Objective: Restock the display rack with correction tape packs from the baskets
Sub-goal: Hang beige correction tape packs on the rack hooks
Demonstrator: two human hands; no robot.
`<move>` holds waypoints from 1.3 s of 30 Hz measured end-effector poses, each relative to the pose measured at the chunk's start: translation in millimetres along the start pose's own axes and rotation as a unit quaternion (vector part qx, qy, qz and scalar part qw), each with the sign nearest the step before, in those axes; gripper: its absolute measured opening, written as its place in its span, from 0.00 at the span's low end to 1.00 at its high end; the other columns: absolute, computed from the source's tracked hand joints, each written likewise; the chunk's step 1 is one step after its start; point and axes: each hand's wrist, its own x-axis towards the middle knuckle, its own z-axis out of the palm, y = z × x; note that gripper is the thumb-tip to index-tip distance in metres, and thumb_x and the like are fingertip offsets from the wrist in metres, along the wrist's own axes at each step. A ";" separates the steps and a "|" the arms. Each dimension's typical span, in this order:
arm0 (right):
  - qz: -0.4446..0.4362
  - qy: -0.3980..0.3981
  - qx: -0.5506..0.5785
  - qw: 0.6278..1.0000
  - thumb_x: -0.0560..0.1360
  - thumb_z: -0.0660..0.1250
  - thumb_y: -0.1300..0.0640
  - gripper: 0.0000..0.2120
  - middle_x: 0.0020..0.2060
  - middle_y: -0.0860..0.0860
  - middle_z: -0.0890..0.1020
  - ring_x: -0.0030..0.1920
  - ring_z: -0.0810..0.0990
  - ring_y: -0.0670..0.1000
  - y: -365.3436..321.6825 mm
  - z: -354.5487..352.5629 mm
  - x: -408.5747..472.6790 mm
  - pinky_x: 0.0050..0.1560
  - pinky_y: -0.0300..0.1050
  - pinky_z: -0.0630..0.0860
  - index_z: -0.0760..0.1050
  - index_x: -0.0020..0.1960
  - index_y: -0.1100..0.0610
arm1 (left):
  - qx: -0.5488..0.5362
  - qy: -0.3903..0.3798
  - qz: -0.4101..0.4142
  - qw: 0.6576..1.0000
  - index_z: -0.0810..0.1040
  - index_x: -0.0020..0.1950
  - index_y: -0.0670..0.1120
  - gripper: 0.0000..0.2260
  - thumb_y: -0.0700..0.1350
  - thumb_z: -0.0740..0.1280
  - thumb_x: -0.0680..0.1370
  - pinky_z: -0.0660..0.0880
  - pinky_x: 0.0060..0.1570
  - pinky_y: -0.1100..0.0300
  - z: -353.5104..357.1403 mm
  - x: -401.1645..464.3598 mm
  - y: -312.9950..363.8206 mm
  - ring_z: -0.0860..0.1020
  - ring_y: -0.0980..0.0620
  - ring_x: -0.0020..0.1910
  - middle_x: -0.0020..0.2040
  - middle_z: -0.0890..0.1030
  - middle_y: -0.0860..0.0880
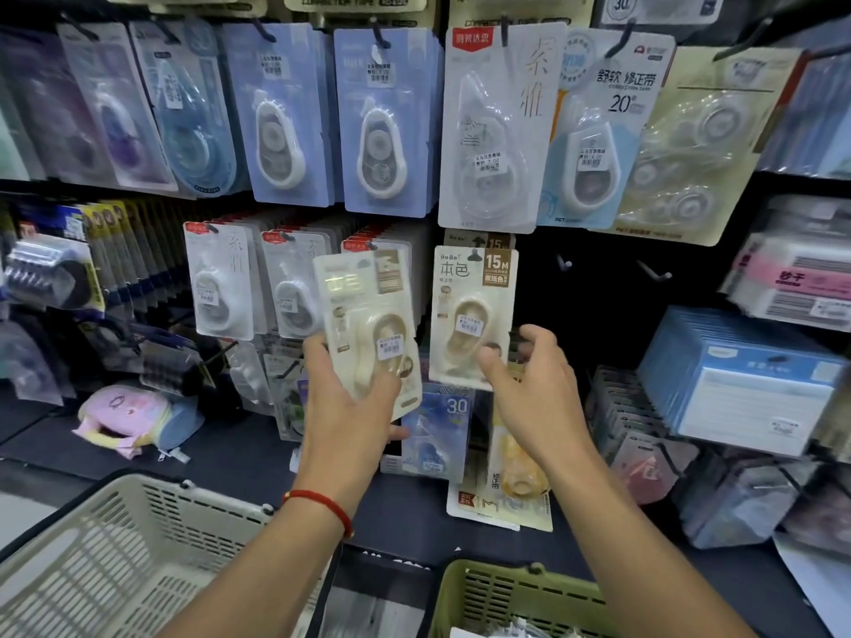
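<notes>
I am midway through hanging cream-coloured correction tape packs on the display rack (598,278). My left hand (350,398) grips one cream pack (368,329) from below, fingers curled round its lower edge and thumb across the front. It stands upright with its long axis vertical, leaning a little to the left, printed face toward me and hang hole at the top. It sits just in front of the middle row of hanging packs and is not on any hook.

My right hand (529,384) is at the hung pack (474,315), the same cream kind, which hangs from a hook in the middle row with its long axis straight up and down. My thumb presses its lower front and my other fingers curl at its right edge, so I judge I am steadying or seating it; whether they truly pinch the card I cannot tell for sure.

Next, I think, the pack in my left hand must come across to that same hook, its hole lined up with the hook's tip, then slide back against the one already there. The beige basket (115,559) and green basket (506,600) sit low in front of me, below the rack.
</notes>
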 end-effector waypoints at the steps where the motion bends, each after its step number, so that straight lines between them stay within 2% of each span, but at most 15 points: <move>1: -0.006 -0.003 -0.019 1.000 0.80 0.67 0.41 0.26 0.66 0.46 0.77 0.65 0.77 0.47 1.8 1.4 -2.8 0.63 0.48 0.75 0.69 0.73 0.50 | 0.007 -0.011 0.000 1.000 0.69 0.60 0.59 0.17 0.42 0.72 0.81 0.84 0.31 0.53 0.7 0.3 -1.1 0.88 0.51 0.47 0.52 0.84 0.62; 4: -0.025 -0.114 0.074 0.990 0.80 0.68 0.39 0.16 0.54 0.40 0.84 0.55 0.81 0.38 2.4 6.7 -12.6 0.54 0.39 0.76 0.78 0.63 0.45 | -0.001 -0.065 -0.016 0.998 0.70 0.60 0.59 0.19 0.43 0.75 0.79 0.85 0.34 0.50 6.2 -1.2 -3.8 0.88 0.49 0.49 0.54 0.86 0.56; 6: -0.014 -0.155 0.141 0.978 0.79 0.71 0.41 0.12 0.49 0.41 0.87 0.51 0.84 0.39 1.7 10.4 -16.1 0.49 0.36 0.78 0.79 0.58 0.44 | -0.026 -0.098 -0.028 0.995 0.72 0.64 0.58 0.19 0.43 0.74 0.80 0.86 0.37 0.49 10.3 -2.7 -4.7 0.87 0.48 0.52 0.55 0.86 0.55; 10: -0.003 -0.068 0.202 0.977 0.80 0.72 0.53 0.06 0.42 0.52 0.87 0.43 0.87 0.51 2.2 10.6 -13.6 0.45 0.52 0.82 0.76 0.53 0.50 | -0.064 -0.134 -0.019 0.989 0.73 0.72 0.56 0.21 0.41 0.71 0.82 0.86 0.42 0.49 15.2 -2.7 -5.3 0.87 0.45 0.55 0.61 0.86 0.48; 12: -0.013 -0.052 0.222 0.973 0.81 0.71 0.54 0.04 0.43 0.51 0.87 0.44 0.87 0.51 4.0 9.6 -13.2 0.46 0.50 0.84 0.77 0.53 0.51 | -0.072 -0.137 -0.017 0.988 0.71 0.75 0.55 0.23 0.40 0.71 0.82 0.86 0.43 0.51 17.1 -3.1 -5.4 0.87 0.45 0.55 0.61 0.86 0.47; 15: -0.017 -0.007 0.223 0.975 0.82 0.70 0.55 0.02 0.44 0.49 0.88 0.46 0.87 0.46 5.7 7.9 -11.8 0.46 0.44 0.81 0.78 0.54 0.50 | -0.079 -0.117 -0.024 0.990 0.70 0.76 0.55 0.26 0.39 0.71 0.82 0.85 0.46 0.54 19.5 -2.2 -7.2 0.87 0.46 0.55 0.59 0.85 0.44; 20: -0.002 0.033 0.234 0.972 0.81 0.71 0.55 0.05 0.45 0.51 0.88 0.49 0.88 0.52 4.7 1.7 -6.8 0.56 0.60 0.84 0.80 0.56 0.53 | -0.089 -0.120 -0.030 0.988 0.72 0.74 0.56 0.24 0.36 0.69 0.83 0.85 0.50 0.54 21.1 -0.6 -8.7 0.87 0.45 0.54 0.62 0.82 0.46; 24: -0.018 0.061 0.230 0.971 0.80 0.72 0.54 0.07 0.43 0.49 0.89 0.47 0.88 0.49 0.3 -1.7 -6.8 0.54 0.55 0.84 0.83 0.57 0.52 | -0.097 -0.128 -0.027 0.987 0.73 0.75 0.51 0.22 0.36 0.69 0.83 0.85 0.49 0.54 23.3 0.4 -8.9 0.85 0.46 0.58 0.62 0.83 0.48; 27: -0.026 0.083 0.172 0.981 0.80 0.73 0.52 0.08 0.40 0.44 0.88 0.44 0.86 0.43 -0.2 -4.6 -3.0 0.52 0.49 0.84 0.83 0.58 0.52 | -0.058 -0.132 -0.021 0.989 0.75 0.73 0.53 0.20 0.38 0.68 0.83 0.84 0.51 0.56 24.7 4.7 -8.7 0.84 0.52 0.59 0.60 0.84 0.55; 29: -0.031 0.063 0.097 0.993 0.80 0.72 0.51 0.10 0.42 0.42 0.87 0.45 0.84 0.39 2.2 -5.6 -0.6 0.52 0.44 0.83 0.82 0.60 0.51 | 0.036 -0.134 0.006 0.990 0.75 0.68 0.61 0.19 0.40 0.67 0.84 0.80 0.58 0.62 23.5 7.2 -8.4 0.81 0.63 0.60 0.59 0.83 0.65; 31: -0.063 0.054 -0.014 0.996 0.81 0.70 0.52 0.15 0.51 0.43 0.85 0.51 0.83 0.40 7.7 -3.9 -1.2 0.57 0.40 0.80 0.79 0.67 0.54 | 0.158 -0.121 0.034 0.979 0.73 0.74 0.60 0.21 0.42 0.68 0.83 0.71 0.65 0.71 19.0 12.7 -10.8 0.74 0.70 0.64 0.67 0.77 0.66; 33: -0.149 0.059 -0.134 0.978 0.82 0.68 0.56 0.18 0.63 0.50 0.81 0.63 0.80 0.49 14.1 2.1 -3.6 0.66 0.46 0.75 0.76 0.71 0.56 | 0.259 -0.107 0.056 0.958 0.68 0.80 0.55 0.27 0.42 0.68 0.82 0.60 0.75 0.65 13.1 23.4 -13.4 0.64 0.63 0.76 0.78 0.68 0.58; 35: -0.232 0.022 -0.204 0.951 0.81 0.69 0.58 0.21 0.74 0.53 0.75 0.74 0.72 0.54 18.3 12.8 -1.1 0.74 0.50 0.69 0.74 0.74 0.56 | 0.310 -0.089 0.084 0.943 0.66 0.81 0.52 0.29 0.41 0.69 0.81 0.52 0.79 0.62 9.2 37.1 -13.2 0.55 0.56 0.82 0.83 0.60 0.54; 37: -0.275 -0.025 -0.279 0.920 0.82 0.68 0.55 0.26 0.82 0.53 0.63 0.82 0.60 0.55 22.4 24.3 13.7 0.79 0.54 0.61 0.70 0.78 0.54 | 0.343 -0.076 0.120 0.929 0.66 0.81 0.51 0.31 0.40 0.69 0.79 0.49 0.77 0.63 8.2 51.5 -14.7 0.52 0.54 0.83 0.85 0.55 0.53; 39: -0.275 -0.041 -0.357 0.892 0.83 0.65 0.52 0.29 0.85 0.52 0.51 0.85 0.48 0.55 26.6 35.8 35.8 0.82 0.58 0.56 0.63 0.82 0.51 | 0.380 -0.084 0.141 0.910 0.64 0.82 0.51 0.33 0.40 0.70 0.78 0.52 0.80 0.57 8.8 61.4 -22.2 0.50 0.50 0.84 0.86 0.51 0.51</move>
